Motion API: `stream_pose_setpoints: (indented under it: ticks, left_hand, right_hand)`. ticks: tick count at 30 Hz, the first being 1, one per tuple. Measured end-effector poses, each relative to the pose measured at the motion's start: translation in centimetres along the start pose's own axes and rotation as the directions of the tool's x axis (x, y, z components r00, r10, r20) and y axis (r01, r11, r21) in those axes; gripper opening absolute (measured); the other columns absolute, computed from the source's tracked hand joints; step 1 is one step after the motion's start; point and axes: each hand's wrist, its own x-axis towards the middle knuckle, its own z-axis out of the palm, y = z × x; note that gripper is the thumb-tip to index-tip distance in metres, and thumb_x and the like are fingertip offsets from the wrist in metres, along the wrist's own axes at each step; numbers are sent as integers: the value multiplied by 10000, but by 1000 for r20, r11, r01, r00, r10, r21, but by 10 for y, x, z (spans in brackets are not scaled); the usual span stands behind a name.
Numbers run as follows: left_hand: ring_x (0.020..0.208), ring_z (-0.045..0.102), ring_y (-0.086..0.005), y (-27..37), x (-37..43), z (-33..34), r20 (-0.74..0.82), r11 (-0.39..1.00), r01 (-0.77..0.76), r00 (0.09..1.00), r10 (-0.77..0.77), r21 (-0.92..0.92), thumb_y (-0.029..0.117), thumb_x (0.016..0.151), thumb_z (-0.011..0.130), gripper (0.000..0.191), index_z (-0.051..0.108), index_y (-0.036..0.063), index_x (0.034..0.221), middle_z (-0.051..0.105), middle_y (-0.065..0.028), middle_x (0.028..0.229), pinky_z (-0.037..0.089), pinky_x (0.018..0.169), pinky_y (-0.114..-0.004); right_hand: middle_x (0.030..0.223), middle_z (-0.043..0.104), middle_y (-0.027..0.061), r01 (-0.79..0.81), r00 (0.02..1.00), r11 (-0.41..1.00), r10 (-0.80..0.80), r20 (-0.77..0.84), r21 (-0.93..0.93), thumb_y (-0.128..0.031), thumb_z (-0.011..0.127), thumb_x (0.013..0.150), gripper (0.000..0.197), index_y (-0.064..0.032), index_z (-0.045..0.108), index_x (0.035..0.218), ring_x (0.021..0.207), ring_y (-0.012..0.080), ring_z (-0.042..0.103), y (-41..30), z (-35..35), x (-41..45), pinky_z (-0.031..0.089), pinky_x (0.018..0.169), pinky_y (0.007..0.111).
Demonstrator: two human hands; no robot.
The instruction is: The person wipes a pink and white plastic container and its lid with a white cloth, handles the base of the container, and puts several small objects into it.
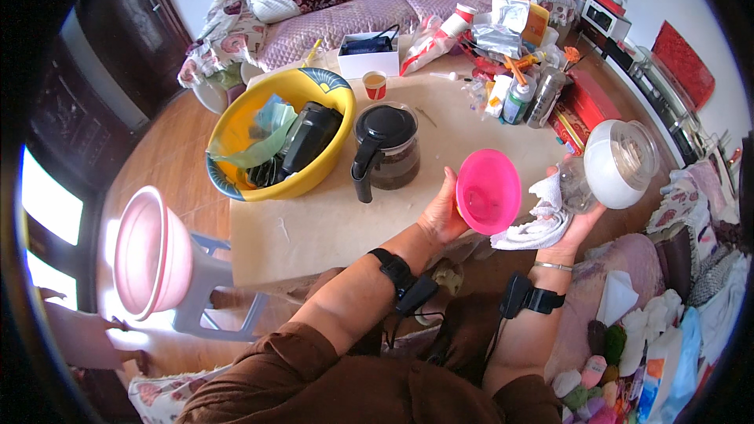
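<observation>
My left hand (pixel 440 213) grips a bright pink plastic bowl (pixel 489 191) by its left side, the open mouth tilted up towards me. To the right, my right hand (pixel 580 234) holds a white cloth (pixel 539 235) together with a clear, see-through container (pixel 576 188). A rounded white vessel with a transparent rim (pixel 618 168) adjoins that container; whether the two are one piece I cannot tell. A glass pot with a black lid and handle (pixel 389 144) stands on the table left of the pink bowl, dark contents inside.
A yellow basin (pixel 347 123) with a black appliance stands on the table (pixel 306 241). Behind are a paper cup (pixel 375 85) and a white box (pixel 368 65). Bottles (pixel 518 103) and packets crowd the far right. A pink basin (pixel 156 253) rests on a grey stool (pixel 206 288).
</observation>
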Motion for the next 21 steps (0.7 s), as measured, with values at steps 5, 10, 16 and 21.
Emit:
stream_pose_setpoints:
  ticks: [5, 10, 16, 21]
  left_hand:
    - [1356, 362, -288, 4, -1, -2, -74, 994, 11, 997, -3, 110, 747, 801, 412, 904, 313, 135, 1459, 374, -106, 1474, 291, 1117, -516]
    - [1323, 409, -269, 14, 2, 1, -141, 984, -26, 989, 51, 177, 692, 852, 478, 811, 363, 136, 1431, 429, -88, 1434, 329, 1084, -496]
    - [1244, 487, -269, 29, 2, -7, -339, 971, -46, 932, 126, 235, 597, 894, 526, 681, 422, 139, 1387, 487, -92, 1375, 356, 1040, -542]
    - [1200, 505, -302, 29, 4, -13, -364, 931, 3, 921, 141, 366, 584, 820, 638, 810, 348, 98, 1400, 527, -116, 1281, 469, 909, -540]
  right_hand:
    - [1210, 586, 125, 3, 999, 999, -5, -42, -50, -551, 474, 922, 629, -78, 456, 1336, 1107, 281, 588, -4, -9, 2, 532, 884, 463]
    - [1254, 560, 129, -9, 988, 999, 3, -155, -38, -575, 470, 913, 652, -99, 443, 1358, 1144, 282, 570, 1, 3, -3, 501, 936, 495]
    - [1271, 550, 109, -59, 988, 996, 48, -145, -72, -548, 508, 907, 642, -97, 437, 1358, 1161, 276, 563, 17, 5, -7, 488, 958, 497]
    - [1269, 553, 106, -80, 991, 991, 68, -112, -104, -556, 485, 914, 650, -87, 438, 1361, 1158, 280, 566, 23, 4, -6, 481, 956, 506]
